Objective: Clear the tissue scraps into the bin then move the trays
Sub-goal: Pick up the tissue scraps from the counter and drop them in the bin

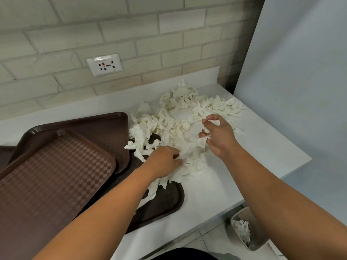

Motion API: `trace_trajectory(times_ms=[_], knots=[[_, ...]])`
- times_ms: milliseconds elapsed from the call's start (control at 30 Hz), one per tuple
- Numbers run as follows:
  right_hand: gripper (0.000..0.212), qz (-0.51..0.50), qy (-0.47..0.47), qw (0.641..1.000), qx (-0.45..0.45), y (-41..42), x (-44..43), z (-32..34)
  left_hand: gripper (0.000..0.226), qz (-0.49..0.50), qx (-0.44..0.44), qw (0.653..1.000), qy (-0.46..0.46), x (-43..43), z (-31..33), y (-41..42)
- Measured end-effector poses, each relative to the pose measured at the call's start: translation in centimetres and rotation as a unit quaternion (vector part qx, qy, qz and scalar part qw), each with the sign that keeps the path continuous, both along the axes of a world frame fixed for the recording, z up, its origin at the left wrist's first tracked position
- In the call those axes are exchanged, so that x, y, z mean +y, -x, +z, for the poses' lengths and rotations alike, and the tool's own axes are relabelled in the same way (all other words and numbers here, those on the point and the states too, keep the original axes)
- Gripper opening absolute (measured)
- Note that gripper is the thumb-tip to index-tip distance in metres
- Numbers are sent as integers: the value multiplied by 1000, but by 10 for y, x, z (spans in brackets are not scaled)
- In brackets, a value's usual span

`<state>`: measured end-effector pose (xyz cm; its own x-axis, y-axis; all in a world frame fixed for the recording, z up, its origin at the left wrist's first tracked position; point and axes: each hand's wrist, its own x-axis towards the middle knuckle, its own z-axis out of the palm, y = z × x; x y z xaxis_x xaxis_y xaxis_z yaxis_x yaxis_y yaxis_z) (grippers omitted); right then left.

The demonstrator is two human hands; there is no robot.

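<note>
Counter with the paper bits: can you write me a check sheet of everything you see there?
Surface: white counter, partly covered.
Job's things: tissue scraps in a loose pile, some lying on the dark tray; checkered tray lying over the back tray at left; bin on the floor, a few scraps inside.
Clutter: nothing seen.
Grips: left hand grips scraps; right hand pinches scraps.
Cables: nothing seen.
Surroundings: brick wall with a wall socket.

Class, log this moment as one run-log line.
left hand: grips tissue scraps | right hand: pinches scraps | bin: holds some scraps | trays: overlapping on counter
</note>
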<state>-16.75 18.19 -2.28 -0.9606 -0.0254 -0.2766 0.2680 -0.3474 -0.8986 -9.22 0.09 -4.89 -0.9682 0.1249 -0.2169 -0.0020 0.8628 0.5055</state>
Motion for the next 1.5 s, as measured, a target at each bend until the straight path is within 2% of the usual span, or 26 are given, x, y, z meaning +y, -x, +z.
trace_trajectory(times_ms=[133,233,300,333,400,467,533,633,700,767,800,867,933,967,1033,1100,1233,1333,1367,1433,1500], knots=[[19,45,-192,975,101,-5,11,-6,44,13,16,1000,-5,-2,22,13],[20,87,-247,956,130,-12,10,-8,26,22,33,998,-52,-5,41,24],[16,115,-251,950,143,-16,5,-11,6,78,38,981,-175,-6,49,28],[16,129,-247,950,144,-17,3,-12,8,113,29,958,-263,-5,52,29],[30,170,-204,956,128,-17,-2,-15,15,157,2,900,-406,-1,58,31],[49,216,-148,960,94,-17,-8,-15,18,157,-9,870,-467,7,61,30],[57,233,-125,962,71,-16,-14,-17,18,150,0,866,-476,16,60,30],[44,199,-182,959,86,-17,-19,-15,22,131,32,888,-439,23,51,29],[40,143,-252,953,92,-17,-15,-15,25,116,67,919,-371,21,44,28],[40,91,-281,951,95,-17,-7,-18,22,93,116,957,-251,16,35,24],[41,77,-270,955,93,-18,-3,-19,20,68,112,974,-182,13,29,20],[45,62,-246,964,83,-20,6,-21,27,-9,38,999,-14,11,18,10],[43,52,-220,972,70,-24,12,-21,44,-77,-14,983,164,13,4,2],[39,46,-206,975,66,-26,15,-21,49,-91,-24,973,211,15,-3,-1],[40,39,-208,975,66,-31,21,-22,46,-99,-21,966,239,19,-14,-3],[40,39,-221,972,71,-34,26,-24,31,-101,-3,966,237,21,-18,-1],[38,32,-225,971,71,-40,39,-25,31,-78,6,987,140,20,2,10],[43,14,-249,965,76,-42,50,-23,29,-12,-1,1000,8,21,29,16],[46,10,-259,963,72,-43,54,-21,25,27,-14,997,-66,23,37,18],[52,0,-256,965,51,-45,63,-14,21,101,-45,971,-213,32,52,17],[52,-9,-219,976,18,-49,75,-7,30,132,-49,946,-291,47,64,14]])
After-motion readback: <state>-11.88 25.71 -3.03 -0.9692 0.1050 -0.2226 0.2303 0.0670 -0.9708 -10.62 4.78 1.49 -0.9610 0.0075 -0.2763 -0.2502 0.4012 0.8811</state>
